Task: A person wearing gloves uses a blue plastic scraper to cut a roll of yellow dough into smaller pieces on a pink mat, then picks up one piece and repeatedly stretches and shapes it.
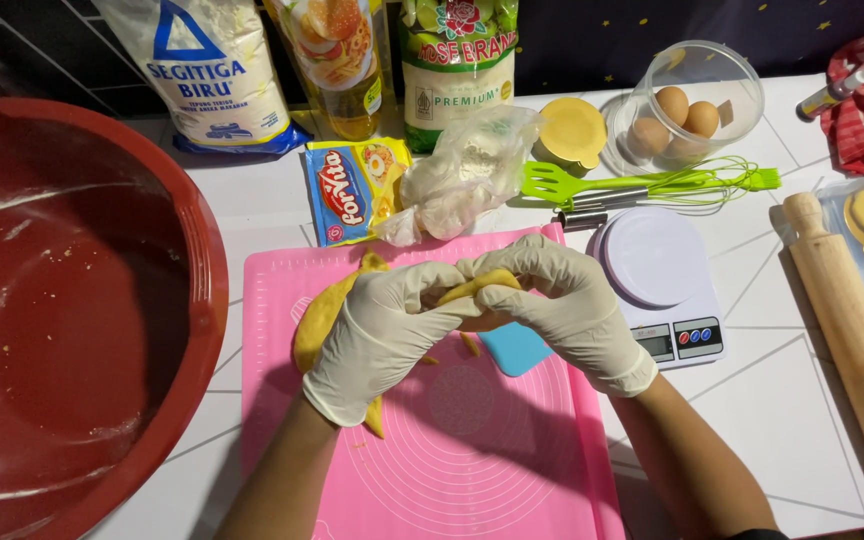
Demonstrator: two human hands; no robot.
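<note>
Both gloved hands, left hand (377, 335) and right hand (552, 300), curl their fingers tight around yellow dough (324, 310) at frame centre, above the pink mat (472, 440). The dough's long axis runs from upper right down to lower left.

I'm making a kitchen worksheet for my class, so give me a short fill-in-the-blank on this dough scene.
1. Both hands, left hand and right hand, wear white ____.
2. They pinch yellow dough above a ____ baking mat.
3. The wooden rolling pin lies to the ____ of the kitchen scale.
4. The clear bowl holds three ____.

Missing words: gloves; pink; right; eggs
</note>
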